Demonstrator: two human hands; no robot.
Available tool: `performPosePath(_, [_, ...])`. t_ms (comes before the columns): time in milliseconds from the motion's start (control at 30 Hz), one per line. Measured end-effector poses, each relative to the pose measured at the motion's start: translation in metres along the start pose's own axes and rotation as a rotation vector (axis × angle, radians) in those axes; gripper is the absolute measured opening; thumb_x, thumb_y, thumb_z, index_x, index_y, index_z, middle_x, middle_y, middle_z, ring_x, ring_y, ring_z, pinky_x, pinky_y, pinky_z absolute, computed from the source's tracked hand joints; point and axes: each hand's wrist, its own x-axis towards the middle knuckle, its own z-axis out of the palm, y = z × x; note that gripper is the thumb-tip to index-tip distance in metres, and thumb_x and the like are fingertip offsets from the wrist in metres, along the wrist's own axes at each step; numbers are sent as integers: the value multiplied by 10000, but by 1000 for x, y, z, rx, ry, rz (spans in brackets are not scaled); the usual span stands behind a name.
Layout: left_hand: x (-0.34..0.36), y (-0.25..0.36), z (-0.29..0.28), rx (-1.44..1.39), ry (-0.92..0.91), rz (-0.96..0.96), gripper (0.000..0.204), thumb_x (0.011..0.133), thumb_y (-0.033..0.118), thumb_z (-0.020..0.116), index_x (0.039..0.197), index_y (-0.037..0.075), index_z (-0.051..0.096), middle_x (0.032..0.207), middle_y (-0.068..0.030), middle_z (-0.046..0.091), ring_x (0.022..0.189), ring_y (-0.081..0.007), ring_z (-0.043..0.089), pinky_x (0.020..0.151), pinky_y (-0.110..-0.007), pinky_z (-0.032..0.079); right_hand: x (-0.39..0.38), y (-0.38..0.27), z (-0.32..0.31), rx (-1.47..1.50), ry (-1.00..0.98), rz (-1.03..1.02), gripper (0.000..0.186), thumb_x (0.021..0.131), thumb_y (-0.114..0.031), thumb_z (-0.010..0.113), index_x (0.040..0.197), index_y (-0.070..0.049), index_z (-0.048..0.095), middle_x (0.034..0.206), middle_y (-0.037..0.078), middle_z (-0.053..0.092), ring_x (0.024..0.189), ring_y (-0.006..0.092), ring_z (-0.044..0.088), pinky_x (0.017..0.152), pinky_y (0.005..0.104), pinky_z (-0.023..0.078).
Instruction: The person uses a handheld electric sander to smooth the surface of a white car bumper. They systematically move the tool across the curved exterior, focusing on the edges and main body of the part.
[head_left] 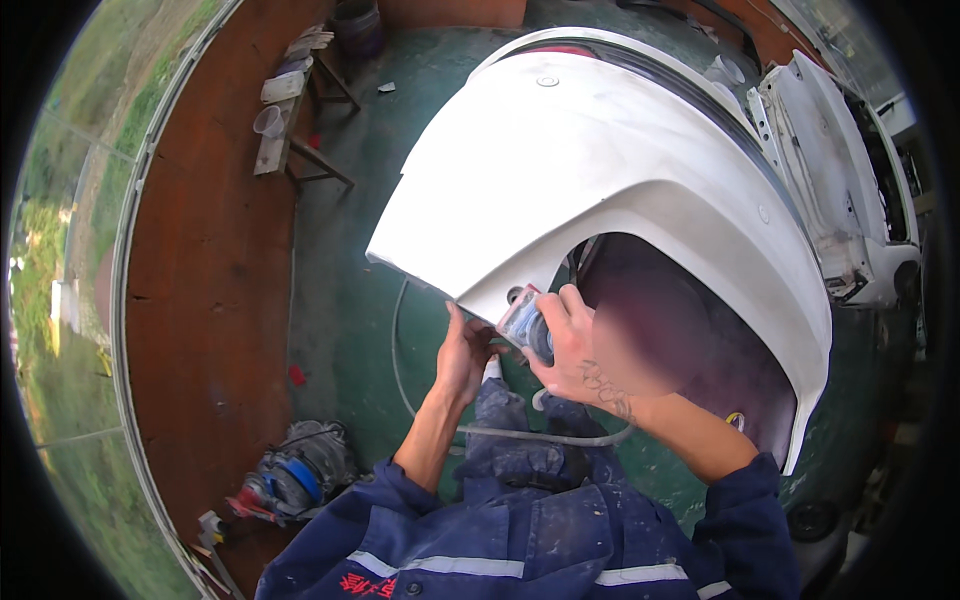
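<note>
A large white car bumper (520, 180) with a curved cutout stands in front of me. My right hand (578, 350) is closed round a small hand sander (522, 318) with a blue-grey body and a reddish edge. The sander is at the bumper's near corner, beside a small round hole (514, 295). My left hand (466, 355) grips the bumper's lower edge just left of the sander, thumb up against the rim and fingers curled below. Those fingertips are partly hidden. A blurred patch covers the area right of my right hand.
A grey hose (540, 437) loops across my legs and along the green floor (340, 330). At lower left lies a dark machine with a blue band (300, 478). A wooden bench (285, 125) bears a clear cup (268, 121). Another white car panel (825, 150) stands at right.
</note>
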Motion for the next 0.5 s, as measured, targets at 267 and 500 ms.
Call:
performPosePath(267, [-11, 9, -5, -143, -120, 45, 645, 1129, 607, 317, 1021, 35, 595, 977, -132, 663, 968, -281, 660, 934, -431, 546, 0, 13, 6, -18, 94, 151, 622, 818, -204, 844, 1295, 25, 518, 1096, 189, 560, 877, 394, 725, 680, 454, 629])
performPosePath(500, [-4, 6, -17, -229, -228, 11, 630, 1130, 599, 329, 1072, 18, 564, 1021, -147, 662, 977, -273, 683, 920, -418, 575, 11, -13, 6, 62, 52, 39, 566, 797, -190, 848, 1231, -15, 529, 1082, 193, 575, 882, 413, 710, 714, 471, 617])
